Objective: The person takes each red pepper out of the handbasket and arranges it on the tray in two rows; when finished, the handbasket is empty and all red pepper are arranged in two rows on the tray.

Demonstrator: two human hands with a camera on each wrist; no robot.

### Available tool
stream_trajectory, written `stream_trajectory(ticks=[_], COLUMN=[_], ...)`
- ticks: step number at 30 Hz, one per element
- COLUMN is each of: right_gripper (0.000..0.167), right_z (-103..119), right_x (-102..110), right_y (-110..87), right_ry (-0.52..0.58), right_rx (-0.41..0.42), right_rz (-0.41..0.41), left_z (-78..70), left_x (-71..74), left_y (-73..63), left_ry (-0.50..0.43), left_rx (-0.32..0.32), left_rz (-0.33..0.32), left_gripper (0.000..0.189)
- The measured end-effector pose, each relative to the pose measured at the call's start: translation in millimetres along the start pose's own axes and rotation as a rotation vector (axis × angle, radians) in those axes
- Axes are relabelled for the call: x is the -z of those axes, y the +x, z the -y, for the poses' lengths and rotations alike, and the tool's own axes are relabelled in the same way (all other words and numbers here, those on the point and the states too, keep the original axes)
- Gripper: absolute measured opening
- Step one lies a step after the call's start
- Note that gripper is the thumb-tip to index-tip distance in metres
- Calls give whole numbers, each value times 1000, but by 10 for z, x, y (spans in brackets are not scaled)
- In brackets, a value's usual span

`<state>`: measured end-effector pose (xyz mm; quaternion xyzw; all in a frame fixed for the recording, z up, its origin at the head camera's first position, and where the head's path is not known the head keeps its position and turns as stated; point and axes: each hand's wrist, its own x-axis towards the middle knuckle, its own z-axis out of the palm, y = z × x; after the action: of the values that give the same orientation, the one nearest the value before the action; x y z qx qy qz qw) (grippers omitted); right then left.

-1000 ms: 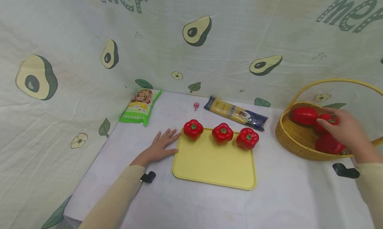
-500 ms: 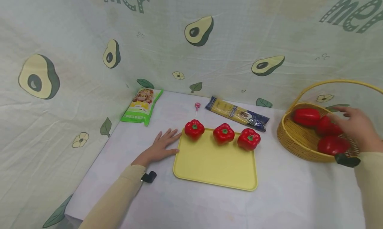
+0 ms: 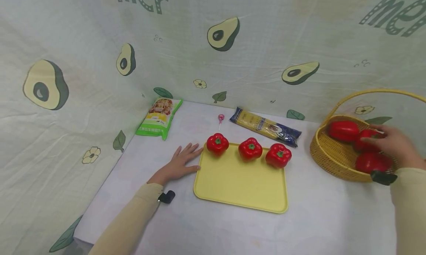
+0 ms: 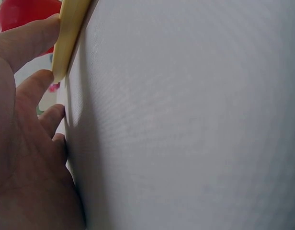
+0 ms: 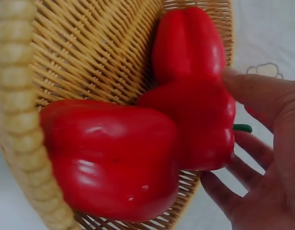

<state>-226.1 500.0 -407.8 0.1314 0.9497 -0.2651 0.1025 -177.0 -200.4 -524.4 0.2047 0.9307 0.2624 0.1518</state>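
Three red bell peppers stand in a row along the far edge of a yellow tray (image 3: 239,184): one on the left (image 3: 217,144), one in the middle (image 3: 250,149), one on the right (image 3: 278,155). My left hand (image 3: 180,164) lies flat with spread fingers, thumb and index fingertip touching the tray's left side. At the right, a wicker basket (image 3: 327,158) holds three more red peppers. My right hand (image 3: 396,144) grips the middle one (image 5: 200,124) around its green-stemmed end, thumb on one side and fingers on the other. The remaining two peppers (image 5: 114,160) lie against it.
The basket's tall handle (image 3: 379,91) arches over its opening. Behind the tray lie a pink lollipop (image 3: 221,118) and a blue-and-gold pasta packet (image 3: 265,127). A green snack bag (image 3: 159,118) sits at the back left, by the avocado-print cloth (image 3: 186,44).
My right hand pulled back slightly from the middle basket pepper, opened, then closed on it again; that pepper's stem turned out of plain sight. My left hand stayed at the tray.
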Motion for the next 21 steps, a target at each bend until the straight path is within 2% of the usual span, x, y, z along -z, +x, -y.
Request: stream_trajectory(ticks=[4,8,16,21], right_gripper=[100,96,102,100], right_z=[-27,-31,-87,-53], right_x=[-25,-60,-99,-89], right_y=[13,-3,-3,-1], right_ry=[-36,-26,8,-24], right_rx=[6,12,23,38], right_rz=[12,8,29,35], left_z=[-5,-18,-12,-26], left_x=[-2,2,0,20], left_y=[0,-8,-6,-20], left_ry=[-13,-28,-27,-31], left_rx=[-11,-18,-6,-9], left_rz=[-12,-9,-8,-9], left_gripper=[75,76,75,75])
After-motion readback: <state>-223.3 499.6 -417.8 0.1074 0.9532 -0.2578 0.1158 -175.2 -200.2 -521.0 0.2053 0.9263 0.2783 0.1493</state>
